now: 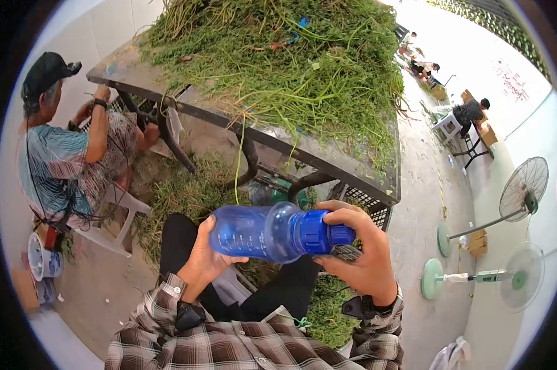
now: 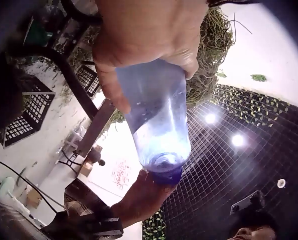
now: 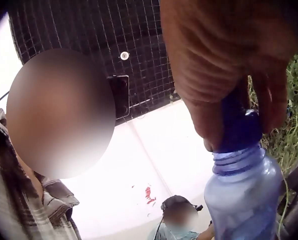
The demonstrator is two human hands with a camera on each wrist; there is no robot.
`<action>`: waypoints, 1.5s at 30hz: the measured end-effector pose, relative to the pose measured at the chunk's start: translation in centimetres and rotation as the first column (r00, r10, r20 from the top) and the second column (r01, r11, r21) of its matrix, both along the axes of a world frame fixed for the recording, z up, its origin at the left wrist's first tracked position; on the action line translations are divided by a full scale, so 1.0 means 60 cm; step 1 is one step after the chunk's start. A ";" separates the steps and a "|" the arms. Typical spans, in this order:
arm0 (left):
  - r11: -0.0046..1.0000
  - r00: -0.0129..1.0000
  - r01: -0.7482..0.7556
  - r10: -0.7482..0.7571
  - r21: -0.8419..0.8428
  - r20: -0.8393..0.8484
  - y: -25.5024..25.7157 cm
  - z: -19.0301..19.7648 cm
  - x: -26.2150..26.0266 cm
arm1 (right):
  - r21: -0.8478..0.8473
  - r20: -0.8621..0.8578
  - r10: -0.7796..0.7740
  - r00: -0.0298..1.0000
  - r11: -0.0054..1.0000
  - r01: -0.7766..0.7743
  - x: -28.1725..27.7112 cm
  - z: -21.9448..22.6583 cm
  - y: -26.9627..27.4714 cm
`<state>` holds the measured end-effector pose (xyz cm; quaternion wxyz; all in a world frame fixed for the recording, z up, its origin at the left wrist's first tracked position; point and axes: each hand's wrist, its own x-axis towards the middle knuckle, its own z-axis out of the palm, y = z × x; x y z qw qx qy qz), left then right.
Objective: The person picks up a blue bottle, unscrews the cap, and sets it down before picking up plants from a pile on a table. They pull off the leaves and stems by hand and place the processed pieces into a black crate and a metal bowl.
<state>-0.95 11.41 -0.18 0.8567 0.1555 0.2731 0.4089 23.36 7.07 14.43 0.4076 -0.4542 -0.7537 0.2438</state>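
Note:
A translucent blue plastic bottle (image 1: 263, 232) lies sideways in front of me, over my lap. My left hand (image 1: 204, 256) holds its base end, fingers wrapped round the body (image 2: 154, 120). My right hand (image 1: 358, 246) grips the dark blue cap (image 1: 324, 232) at the other end, fingers curled over it (image 3: 239, 120). The bottle (image 3: 241, 200) looks empty. Both arms wear a plaid shirt with cameras strapped at the wrists.
A dark table (image 1: 303, 148) heaped with green stalks (image 1: 290, 55) stands just ahead. Black crates (image 1: 368, 206) and more greens lie under it. A seated person (image 1: 68, 154) works at the left. Two standing fans (image 1: 513, 203) are at the right, more people far back.

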 end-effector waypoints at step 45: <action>0.998 0.998 -0.029 0.032 0.048 -0.057 0.005 -0.035 -0.037 | -0.180 0.370 0.149 0.917 0.980 -0.087 -0.043 -0.002 0.038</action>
